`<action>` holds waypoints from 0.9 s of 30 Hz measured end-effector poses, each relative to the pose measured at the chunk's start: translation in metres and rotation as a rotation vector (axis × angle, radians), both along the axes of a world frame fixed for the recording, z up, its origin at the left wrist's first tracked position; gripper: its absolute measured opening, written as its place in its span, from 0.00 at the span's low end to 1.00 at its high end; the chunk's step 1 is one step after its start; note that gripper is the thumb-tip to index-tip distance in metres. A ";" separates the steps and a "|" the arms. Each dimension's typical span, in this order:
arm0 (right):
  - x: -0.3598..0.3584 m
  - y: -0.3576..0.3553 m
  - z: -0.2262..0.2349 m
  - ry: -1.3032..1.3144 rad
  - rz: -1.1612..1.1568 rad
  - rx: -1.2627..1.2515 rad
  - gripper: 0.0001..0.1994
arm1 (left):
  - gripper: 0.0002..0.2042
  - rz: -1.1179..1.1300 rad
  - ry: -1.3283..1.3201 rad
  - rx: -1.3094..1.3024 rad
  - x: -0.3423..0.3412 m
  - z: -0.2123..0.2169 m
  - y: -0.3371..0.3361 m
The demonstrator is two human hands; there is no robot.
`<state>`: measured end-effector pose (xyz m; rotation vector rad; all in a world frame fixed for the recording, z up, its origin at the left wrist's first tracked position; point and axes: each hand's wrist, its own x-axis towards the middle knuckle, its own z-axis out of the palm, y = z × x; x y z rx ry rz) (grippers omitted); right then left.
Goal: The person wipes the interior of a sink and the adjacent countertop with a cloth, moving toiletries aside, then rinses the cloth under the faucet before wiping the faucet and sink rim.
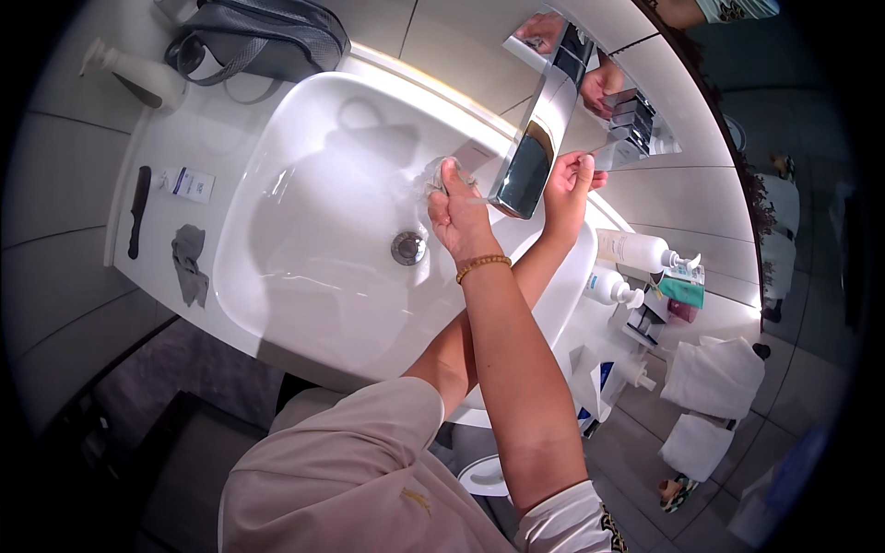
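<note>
White basin point(304, 276): wet cloth point(435, 173) in left hand point(459, 219), under tap point(539, 138).

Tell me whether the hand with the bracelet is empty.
No, the right hand grips a small clear thing beside the tap, above the basin.

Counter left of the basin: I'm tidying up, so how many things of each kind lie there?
Pump bottle: 1
Grey bag: 1
Black comb: 1
Small white box: 1
Grey cloth: 1
Total: 5
Not counted: the clear thing that the right hand holds over the basin.
</note>
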<state>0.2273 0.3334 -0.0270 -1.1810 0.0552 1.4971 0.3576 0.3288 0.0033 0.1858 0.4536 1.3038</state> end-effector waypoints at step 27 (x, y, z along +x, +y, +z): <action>-0.004 -0.009 0.009 -0.089 -0.113 -0.482 0.09 | 0.29 -0.064 0.159 0.265 0.006 0.014 -0.025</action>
